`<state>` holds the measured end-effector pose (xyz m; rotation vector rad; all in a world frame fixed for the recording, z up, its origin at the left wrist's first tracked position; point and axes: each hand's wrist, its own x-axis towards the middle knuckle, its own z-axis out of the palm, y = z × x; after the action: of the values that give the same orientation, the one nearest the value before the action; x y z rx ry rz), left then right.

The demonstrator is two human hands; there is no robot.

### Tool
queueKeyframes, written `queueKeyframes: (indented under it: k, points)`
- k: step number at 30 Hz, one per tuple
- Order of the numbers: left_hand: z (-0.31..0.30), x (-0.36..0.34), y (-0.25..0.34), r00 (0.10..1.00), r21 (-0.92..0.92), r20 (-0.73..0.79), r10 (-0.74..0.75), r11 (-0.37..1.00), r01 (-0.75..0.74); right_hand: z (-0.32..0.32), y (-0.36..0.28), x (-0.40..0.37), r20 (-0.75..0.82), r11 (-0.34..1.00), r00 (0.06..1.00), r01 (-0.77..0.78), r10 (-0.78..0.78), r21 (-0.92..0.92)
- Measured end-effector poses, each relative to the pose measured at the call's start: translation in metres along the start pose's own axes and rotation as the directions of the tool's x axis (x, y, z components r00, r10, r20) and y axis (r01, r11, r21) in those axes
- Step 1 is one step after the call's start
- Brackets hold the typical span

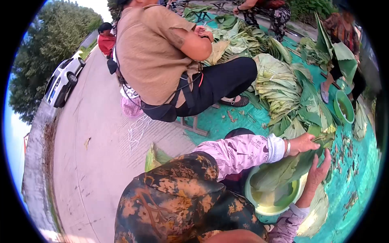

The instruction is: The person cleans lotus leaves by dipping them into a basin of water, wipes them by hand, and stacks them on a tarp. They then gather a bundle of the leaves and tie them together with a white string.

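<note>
My left hand (302, 143), in a pink printed sleeve with a pale cuff, is closed around the stem end of some broad green leaves. One large leaf (279, 172) hangs from it across a pale green basin (270, 211), covering part of the opening. Something yellowish shows inside the basin. Beside the leaf, my right hand (318, 173) is raised with thumb and fingers apart, fingertips close to the stem end. A pale leaf (317, 216) lies on the green sheet beneath my right wrist.
A long heap of stacked leaves (279, 87) runs away over the green sheet (348, 178), which is strewn with dark scraps. A person in a brown shirt (158, 44) sits close by on a low stool. Another green basin (343, 106) stands farther off. A white car (65, 81) is on the road.
</note>
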<state>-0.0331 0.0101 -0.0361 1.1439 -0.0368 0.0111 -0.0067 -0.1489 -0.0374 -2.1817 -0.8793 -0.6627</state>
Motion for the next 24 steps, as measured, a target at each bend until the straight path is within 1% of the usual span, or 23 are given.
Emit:
queueKeyframes:
  k: [1, 2, 3, 4, 5, 8, 9, 10, 12, 13, 15, 16, 18, 19, 20, 22, 23, 24]
  points:
    - [0.002, 0.002, 0.008, 0.999, 0.057, -0.023, -0.042, 0.997, 0.043, 0.003, 0.001, 0.005, 0.04, 0.998, 0.998, -0.053, 0.053, 0.018]
    - [0.003, -0.001, 0.01, 0.999, 0.069, -0.031, -0.033, 0.997, 0.035, 0.005, 0.001, 0.005, 0.075, 0.994, 0.991, -0.112, 0.111, 0.011]
    - [0.002, 0.0, 0.01, 0.998, 0.089, -0.053, -0.046, 0.995, 0.05, 0.007, 0.001, 0.006, 0.073, 0.992, 0.991, -0.118, 0.114, 0.041]
    - [0.002, -0.001, 0.012, 0.996, 0.062, -0.06, -0.063, 0.996, 0.066, 0.006, -0.004, 0.006, 0.07, 0.989, 0.989, -0.132, 0.128, 0.062]
    - [0.0, 0.001, 0.01, 0.997, 0.086, -0.057, -0.051, 0.995, 0.056, 0.005, -0.005, 0.005, 0.064, 0.985, 0.987, -0.152, 0.147, 0.079]
    - [-0.004, 0.003, 0.01, 0.998, 0.188, -0.045, -0.052, 0.98, 0.059, 0.004, 0.005, 0.004, 0.111, 0.975, 0.974, -0.206, 0.196, 0.086]
    - [-0.005, 0.002, 0.012, 0.998, 0.229, -0.04, -0.057, 0.971, 0.064, 0.005, 0.002, 0.005, 0.066, 0.981, 0.984, -0.17, 0.164, 0.097]
    - [-0.005, 0.001, 0.015, 0.997, 0.23, -0.033, -0.064, 0.971, 0.07, 0.007, 0.01, 0.004, 0.121, 0.939, 0.969, -0.241, 0.217, 0.245]
    - [-0.003, -0.005, 0.023, 0.997, 0.234, -0.016, -0.078, 0.969, 0.08, 0.004, 0.017, 0.007, 0.248, 0.776, 0.924, -0.38, 0.291, 0.503]
    - [-0.003, -0.006, 0.025, 0.996, 0.239, -0.01, -0.092, 0.967, 0.091, 0.003, 0.018, 0.005, 0.246, 0.727, 0.917, -0.399, 0.315, 0.559]
    - [-0.002, -0.005, 0.03, 0.993, 0.247, 0.0, -0.116, 0.963, 0.112, -0.002, 0.019, 0.007, 0.285, 0.657, 0.907, -0.421, 0.31, 0.625]
    - [-0.003, -0.006, 0.032, 0.992, 0.163, 0.029, -0.121, 0.98, 0.115, -0.003, 0.02, 0.007, 0.302, 0.621, 0.903, -0.43, 0.307, 0.655]
    - [-0.001, -0.011, 0.038, 0.987, -0.014, 0.093, -0.128, 0.991, 0.13, -0.013, 0.01, 0.01, 0.315, 0.59, 0.895, -0.445, 0.316, 0.673]
    - [-0.001, -0.012, 0.042, 0.985, -0.05, 0.113, -0.129, 0.99, 0.136, -0.019, 0.005, 0.011, 0.322, 0.577, 0.889, -0.457, 0.326, 0.677]
    - [-0.004, -0.007, 0.037, 0.987, -0.031, 0.102, -0.123, 0.991, 0.127, -0.019, 0.002, 0.012, 0.314, 0.534, 0.895, -0.442, 0.317, 0.72]
    - [-0.007, -0.007, 0.033, 0.986, -0.121, 0.126, -0.11, 0.985, 0.125, -0.021, -0.001, 0.011, 0.295, 0.476, 0.89, -0.439, 0.348, 0.762]
    - [-0.009, -0.004, 0.027, 0.982, -0.148, 0.141, -0.122, 0.979, 0.143, -0.021, 0.0, 0.01, 0.33, 0.437, 0.881, -0.457, 0.338, 0.775]
    - [-0.009, -0.004, 0.028, 0.984, -0.044, 0.107, -0.14, 0.988, 0.145, -0.025, -0.018, 0.014, 0.335, 0.451, 0.868, -0.48, 0.365, 0.753]
